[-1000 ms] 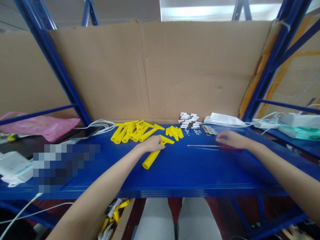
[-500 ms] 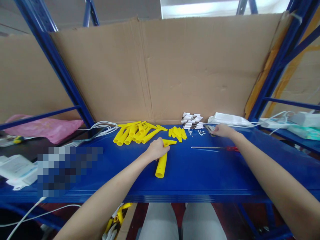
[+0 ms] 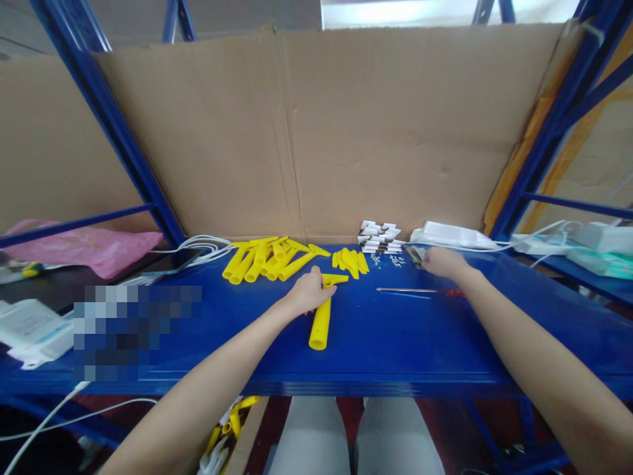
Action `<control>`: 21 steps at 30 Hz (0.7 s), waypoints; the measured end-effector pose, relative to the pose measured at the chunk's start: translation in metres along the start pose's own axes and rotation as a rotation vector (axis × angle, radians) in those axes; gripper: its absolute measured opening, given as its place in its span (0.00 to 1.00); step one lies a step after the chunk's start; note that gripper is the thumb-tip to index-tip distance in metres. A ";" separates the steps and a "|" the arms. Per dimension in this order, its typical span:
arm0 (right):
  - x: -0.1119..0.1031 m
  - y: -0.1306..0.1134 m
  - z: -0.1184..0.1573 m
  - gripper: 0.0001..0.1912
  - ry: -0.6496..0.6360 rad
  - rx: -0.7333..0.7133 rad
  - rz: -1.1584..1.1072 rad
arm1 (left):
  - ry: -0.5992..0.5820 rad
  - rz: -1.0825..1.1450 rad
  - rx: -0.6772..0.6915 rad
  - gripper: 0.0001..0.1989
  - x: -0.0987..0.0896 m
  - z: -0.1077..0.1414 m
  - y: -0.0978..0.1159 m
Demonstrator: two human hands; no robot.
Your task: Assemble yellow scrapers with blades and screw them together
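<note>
My left hand (image 3: 310, 290) is closed around the upper part of a yellow T-shaped plastic handle (image 3: 320, 326), its hollow round end toward me. My right hand (image 3: 442, 262) reaches to the back right, with bent fingers on a small pile of thin, greyish flat pieces (image 3: 414, 254). What its fingertips pinch there is hidden. Just left of that pile lie tiny pale screw-like parts (image 3: 395, 260) and a stack of white-and-dark packets (image 3: 380, 237). A screwdriver (image 3: 408, 290) with a red handle lies in front, partly behind my right wrist.
Several yellow handles (image 3: 262, 260) are heaped at the back left, beside small yellow flat pieces (image 3: 350, 262). A white package (image 3: 452, 235) and cables lie at the back right. Cardboard (image 3: 346, 132) walls off the rear of the blue table (image 3: 386, 356). White cables (image 3: 208, 247) are coiled at left.
Both hands stay nearly in place; the left still grips the yellow handle and the right stays at the thin pieces. The view has shifted slightly.
</note>
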State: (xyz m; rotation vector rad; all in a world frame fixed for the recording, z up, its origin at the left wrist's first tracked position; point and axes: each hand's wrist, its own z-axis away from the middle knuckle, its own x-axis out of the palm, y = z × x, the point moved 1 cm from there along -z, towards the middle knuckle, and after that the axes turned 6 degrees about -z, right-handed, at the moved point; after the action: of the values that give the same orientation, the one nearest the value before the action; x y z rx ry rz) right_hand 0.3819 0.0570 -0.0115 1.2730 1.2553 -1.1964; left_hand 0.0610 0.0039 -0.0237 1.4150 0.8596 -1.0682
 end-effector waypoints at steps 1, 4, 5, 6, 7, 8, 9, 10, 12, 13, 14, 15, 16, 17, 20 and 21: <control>-0.001 -0.002 0.001 0.16 0.005 0.013 0.007 | 0.003 -0.006 0.003 0.22 0.000 0.000 0.000; 0.000 -0.002 0.002 0.17 0.032 0.041 0.018 | 0.003 -0.007 0.005 0.21 0.000 0.000 -0.001; 0.001 -0.002 0.002 0.18 0.038 0.040 0.014 | 0.002 -0.005 0.006 0.21 0.000 0.000 -0.001; 0.002 -0.001 0.002 0.18 0.043 0.030 0.006 | 0.003 -0.006 0.010 0.20 0.000 0.000 -0.002; 0.003 -0.001 0.001 0.18 0.044 0.016 -0.001 | 0.007 -0.009 0.015 0.20 0.000 0.000 -0.002; 0.005 -0.001 0.000 0.18 0.045 -0.001 -0.006 | 0.010 -0.013 0.020 0.20 0.000 0.000 -0.002; 0.006 0.000 -0.001 0.18 0.046 -0.019 -0.007 | 0.013 -0.016 0.023 0.20 0.000 0.000 -0.002; 0.007 0.000 -0.002 0.17 0.049 -0.034 -0.003 | 0.015 -0.015 0.024 0.20 0.000 0.000 -0.002; 0.008 -0.001 -0.003 0.15 0.052 -0.054 0.012 | 0.015 -0.003 0.021 0.20 0.000 0.000 -0.002; 0.009 -0.001 -0.003 0.15 0.051 -0.058 0.018 | 0.015 0.000 0.020 0.21 -0.001 0.001 -0.002; 0.009 -0.001 -0.004 0.14 0.049 -0.061 0.021 | 0.015 -0.002 0.018 0.21 -0.001 0.001 -0.002; 0.009 -0.001 -0.004 0.14 0.048 -0.061 0.023 | 0.014 -0.010 0.016 0.21 -0.001 0.001 -0.002; 0.009 -0.001 -0.005 0.13 0.051 -0.057 0.024 | 0.012 -0.023 0.015 0.21 -0.002 0.001 -0.002; 0.010 -0.001 -0.005 0.13 0.057 -0.051 0.025 | 0.010 -0.039 0.015 0.21 -0.002 0.001 -0.002; 0.011 -0.001 -0.005 0.14 0.077 -0.030 0.031 | 0.004 -0.070 0.020 0.22 -0.002 0.001 -0.002; 0.011 -0.002 -0.005 0.14 0.079 -0.028 0.031 | 0.003 -0.072 0.020 0.22 -0.003 0.001 -0.002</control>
State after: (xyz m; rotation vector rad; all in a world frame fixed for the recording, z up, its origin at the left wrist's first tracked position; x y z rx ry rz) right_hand 0.3801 0.0631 -0.0225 1.3265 1.3002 -1.1121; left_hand 0.0578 0.0036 -0.0221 1.4116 0.9106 -1.1319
